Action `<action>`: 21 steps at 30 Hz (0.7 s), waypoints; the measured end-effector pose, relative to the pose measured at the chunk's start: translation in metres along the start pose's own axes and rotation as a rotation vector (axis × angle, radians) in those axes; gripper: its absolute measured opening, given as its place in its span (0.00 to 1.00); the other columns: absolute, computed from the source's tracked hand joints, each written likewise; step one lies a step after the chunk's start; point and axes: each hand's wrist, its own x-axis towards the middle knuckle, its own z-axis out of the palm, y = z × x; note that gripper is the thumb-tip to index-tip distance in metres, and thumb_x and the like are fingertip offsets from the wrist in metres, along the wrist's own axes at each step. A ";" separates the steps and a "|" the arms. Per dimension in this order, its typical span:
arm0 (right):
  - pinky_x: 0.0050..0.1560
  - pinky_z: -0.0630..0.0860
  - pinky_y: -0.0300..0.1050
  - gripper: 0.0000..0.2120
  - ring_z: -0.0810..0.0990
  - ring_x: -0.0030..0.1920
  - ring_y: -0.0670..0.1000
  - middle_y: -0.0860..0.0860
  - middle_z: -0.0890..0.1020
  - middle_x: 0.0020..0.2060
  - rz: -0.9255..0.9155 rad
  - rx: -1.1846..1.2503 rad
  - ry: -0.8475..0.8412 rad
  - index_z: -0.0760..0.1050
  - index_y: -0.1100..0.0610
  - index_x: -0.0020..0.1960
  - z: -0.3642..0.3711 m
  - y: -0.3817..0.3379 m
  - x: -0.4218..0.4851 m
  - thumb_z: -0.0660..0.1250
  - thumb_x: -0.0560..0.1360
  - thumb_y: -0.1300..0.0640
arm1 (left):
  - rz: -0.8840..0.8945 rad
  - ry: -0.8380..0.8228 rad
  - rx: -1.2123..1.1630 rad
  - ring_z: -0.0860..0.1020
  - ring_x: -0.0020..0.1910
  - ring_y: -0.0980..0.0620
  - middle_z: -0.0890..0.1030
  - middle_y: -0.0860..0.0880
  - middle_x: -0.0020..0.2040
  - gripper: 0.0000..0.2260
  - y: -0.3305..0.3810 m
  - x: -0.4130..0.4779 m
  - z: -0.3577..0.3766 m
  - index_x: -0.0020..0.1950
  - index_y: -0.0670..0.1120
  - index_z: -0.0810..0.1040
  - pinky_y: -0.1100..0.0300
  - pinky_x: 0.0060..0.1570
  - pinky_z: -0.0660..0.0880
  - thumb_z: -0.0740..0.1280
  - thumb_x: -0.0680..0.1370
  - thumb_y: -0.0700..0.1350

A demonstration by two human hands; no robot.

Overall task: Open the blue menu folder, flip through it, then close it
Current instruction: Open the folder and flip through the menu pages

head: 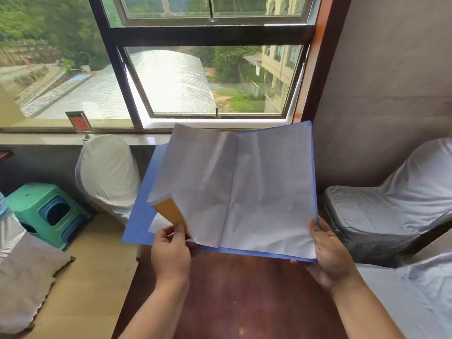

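— What did we have at the far left, away from the work?

— A green stool (46, 211) on the floor and a white-covered chair (107, 172) under the window sill; neither touched anything of ours. We left them out of it.

— And our left hand (170, 248)?

— It was closed in a pinch, thumb against fingers, on the lower edge of a loose sleeve near the orange sheet (168, 211). We judged that grip was chosen because a single leaf needs only a light hold at its corner to be turned.

— Where was the blue menu folder (139, 216) itself?

— Open, held up over the far end of the dark wooden table (232, 294), tilted toward us, its left cover hanging out past the table edge. A clear page (203, 182) stood half lifted near the spine, so we took the flipping to be under way and the closing not yet begun.

— The right hand (330, 255)?

— It gripped the lower right corner of the folder, thumb on top of the pages, fingers hidden beneath. We reckoned it served as the steady support so the left could turn leaves freely.

— Beyond it?

— A grey-covered chair (391, 211), apart from the folder.
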 end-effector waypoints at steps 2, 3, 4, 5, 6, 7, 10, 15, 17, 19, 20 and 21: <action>0.24 0.85 0.51 0.15 0.90 0.52 0.63 0.57 0.88 0.62 0.004 -0.004 -0.002 0.84 0.51 0.63 0.000 0.001 0.002 0.63 0.83 0.49 | -0.005 0.033 0.052 0.80 0.27 0.50 0.83 0.46 0.34 0.08 -0.003 0.001 -0.004 0.50 0.44 0.78 0.56 0.27 0.77 0.68 0.83 0.48; 0.24 0.85 0.51 0.15 0.90 0.52 0.63 0.58 0.88 0.62 0.007 -0.002 -0.005 0.84 0.51 0.64 0.001 0.002 0.003 0.63 0.84 0.49 | 0.033 0.076 0.127 0.81 0.31 0.49 0.83 0.47 0.38 0.06 -0.003 -0.001 -0.006 0.49 0.48 0.76 0.55 0.31 0.76 0.69 0.82 0.49; 0.25 0.85 0.52 0.15 0.89 0.53 0.63 0.58 0.88 0.62 0.011 0.002 -0.008 0.84 0.51 0.64 0.001 0.003 0.003 0.63 0.84 0.49 | 0.098 0.125 0.219 0.81 0.36 0.48 0.81 0.49 0.40 0.06 -0.001 -0.004 -0.006 0.47 0.52 0.74 0.54 0.34 0.74 0.70 0.80 0.51; 0.25 0.85 0.52 0.15 0.89 0.53 0.64 0.58 0.87 0.62 0.017 0.005 -0.009 0.84 0.51 0.65 0.002 0.005 0.004 0.63 0.84 0.49 | 0.201 0.155 0.314 0.80 0.38 0.48 0.79 0.52 0.40 0.08 0.001 -0.010 -0.006 0.46 0.54 0.71 0.53 0.36 0.75 0.70 0.79 0.52; 0.26 0.85 0.53 0.16 0.89 0.54 0.64 0.58 0.87 0.62 0.024 0.008 -0.006 0.83 0.51 0.65 0.003 0.006 0.005 0.64 0.83 0.48 | 0.348 0.150 0.398 0.79 0.38 0.49 0.77 0.54 0.39 0.10 0.005 -0.017 -0.005 0.46 0.55 0.68 0.51 0.38 0.75 0.70 0.78 0.52; 0.26 0.85 0.53 0.16 0.89 0.54 0.64 0.58 0.87 0.62 0.030 0.009 -0.001 0.84 0.51 0.65 0.005 0.007 0.006 0.64 0.83 0.48 | 0.544 0.109 0.483 0.77 0.36 0.50 0.75 0.56 0.38 0.10 0.008 -0.024 -0.003 0.47 0.56 0.68 0.50 0.39 0.75 0.70 0.77 0.52; 0.25 0.85 0.53 0.14 0.90 0.52 0.62 0.57 0.89 0.60 0.037 0.022 -0.005 0.85 0.50 0.61 0.012 0.011 0.007 0.64 0.82 0.49 | 1.074 -0.200 0.735 0.76 0.43 0.51 0.77 0.56 0.42 0.08 0.012 -0.045 0.016 0.50 0.53 0.76 0.56 0.46 0.73 0.70 0.76 0.54; 0.32 0.86 0.52 0.16 0.90 0.50 0.63 0.60 0.89 0.56 0.024 0.089 -0.065 0.85 0.56 0.61 0.029 0.013 0.005 0.63 0.83 0.50 | 1.031 -0.435 1.062 0.77 0.54 0.47 0.79 0.53 0.53 0.25 0.012 -0.063 0.053 0.61 0.55 0.81 0.49 0.56 0.75 0.67 0.73 0.70; 0.29 0.85 0.52 0.16 0.90 0.46 0.63 0.61 0.89 0.55 0.013 0.081 -0.085 0.87 0.53 0.58 0.032 0.010 0.003 0.62 0.82 0.51 | 1.016 -0.438 1.071 0.77 0.54 0.47 0.78 0.53 0.53 0.23 0.012 -0.062 0.056 0.60 0.56 0.81 0.49 0.55 0.74 0.65 0.74 0.70; 0.25 0.83 0.51 0.16 0.90 0.42 0.62 0.61 0.90 0.53 0.001 0.076 -0.090 0.87 0.52 0.56 0.032 0.009 0.003 0.61 0.82 0.51 | 1.046 -0.422 1.043 0.78 0.52 0.46 0.78 0.52 0.51 0.19 0.013 -0.060 0.056 0.57 0.57 0.82 0.48 0.52 0.76 0.65 0.75 0.67; 0.27 0.84 0.51 0.16 0.90 0.43 0.62 0.61 0.90 0.53 0.000 0.090 -0.093 0.87 0.53 0.56 0.032 0.009 0.003 0.61 0.83 0.52 | 1.064 -0.413 1.027 0.78 0.50 0.46 0.79 0.52 0.50 0.16 0.013 -0.059 0.056 0.54 0.57 0.83 0.48 0.51 0.76 0.66 0.76 0.65; 0.31 0.86 0.52 0.16 0.90 0.45 0.61 0.62 0.90 0.54 0.001 0.103 -0.090 0.87 0.54 0.56 0.031 0.010 0.003 0.61 0.83 0.52 | 1.086 -0.408 1.005 0.79 0.48 0.45 0.80 0.52 0.48 0.12 0.013 -0.058 0.057 0.51 0.55 0.84 0.47 0.48 0.77 0.68 0.77 0.62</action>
